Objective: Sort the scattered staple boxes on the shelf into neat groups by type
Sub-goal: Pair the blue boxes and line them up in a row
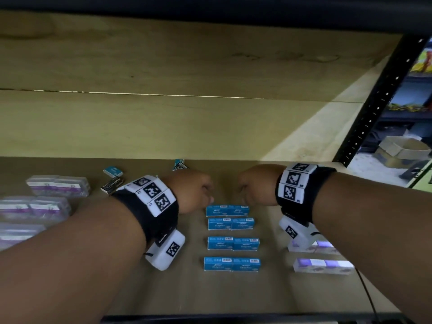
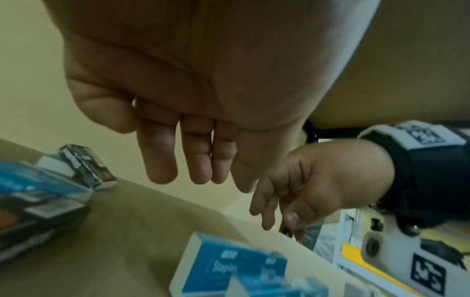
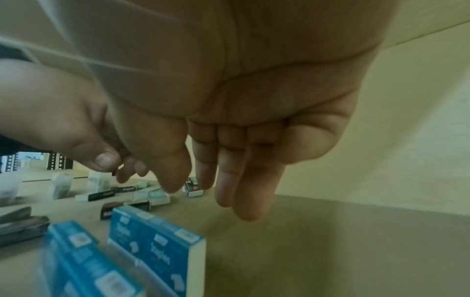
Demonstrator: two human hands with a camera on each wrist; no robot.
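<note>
Blue staple boxes (image 1: 231,237) lie in four neat rows of two at the middle of the shelf (image 1: 163,293). My left hand (image 1: 202,195) and right hand (image 1: 244,190) hover side by side just past the farthest row (image 1: 227,210), touching nothing. In the left wrist view the left fingers (image 2: 162,160) hang straight and empty above a blue box (image 2: 229,267). The right fingers (image 3: 229,180) likewise hang relaxed and empty beyond the blue boxes (image 3: 157,245). Small black boxes (image 1: 112,186) and a teal one (image 1: 113,171) lie loose at the back left.
Clear boxes with purple labels (image 1: 46,197) are grouped at the left. White and purple boxes (image 1: 323,265) sit at the right, under my right wrist. Another small box (image 1: 178,164) leans at the back wall. A black upright (image 1: 374,108) bounds the shelf on the right.
</note>
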